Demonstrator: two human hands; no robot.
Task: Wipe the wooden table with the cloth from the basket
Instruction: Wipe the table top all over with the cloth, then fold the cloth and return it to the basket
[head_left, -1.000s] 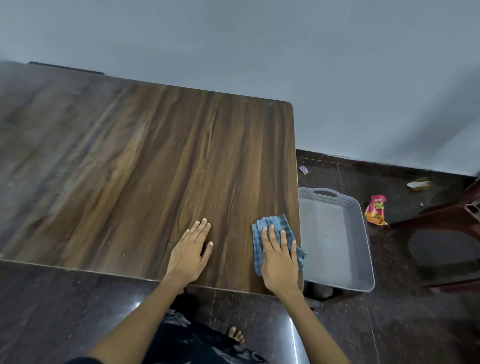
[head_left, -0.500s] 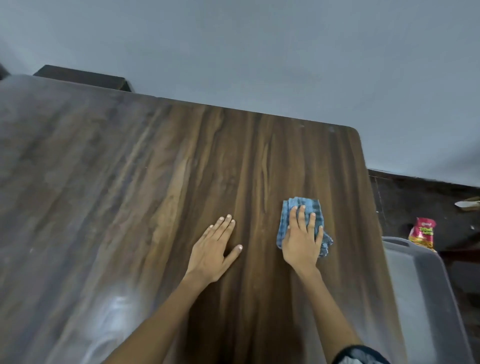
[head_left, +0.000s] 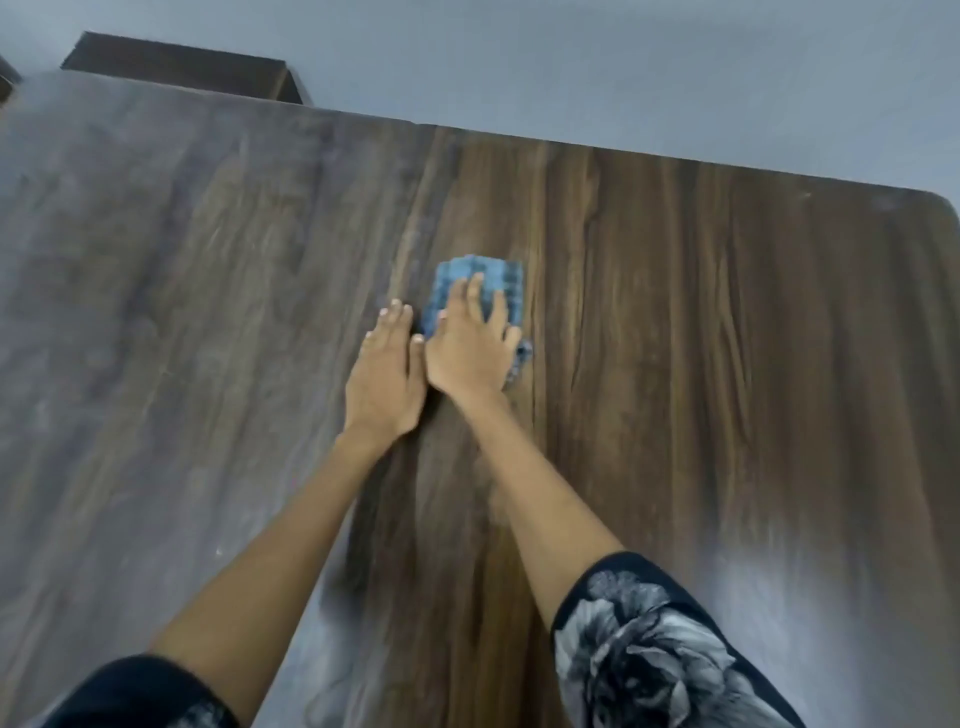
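Note:
The wooden table (head_left: 727, 338) fills most of the view, with dark brown grain and pale glare on its left and near parts. A folded blue checked cloth (head_left: 483, 275) lies near the table's middle. My right hand (head_left: 470, 348) presses flat on the cloth with straight fingers, covering its near half. Just to the left, my left hand (head_left: 384, 379) rests flat on the bare wood, its thumb side touching the right hand. The basket is out of view.
A grey wall (head_left: 571, 62) runs behind the table's far edge. A dark wooden block or furniture top (head_left: 182, 65) shows beyond the far left edge. The table's rounded far right corner (head_left: 943, 202) sits at the frame's right side.
My right hand has pushed the cloth farther across the table and leftwards, up against my left hand. The view moved forward, so the basket and floor dropped out of sight.

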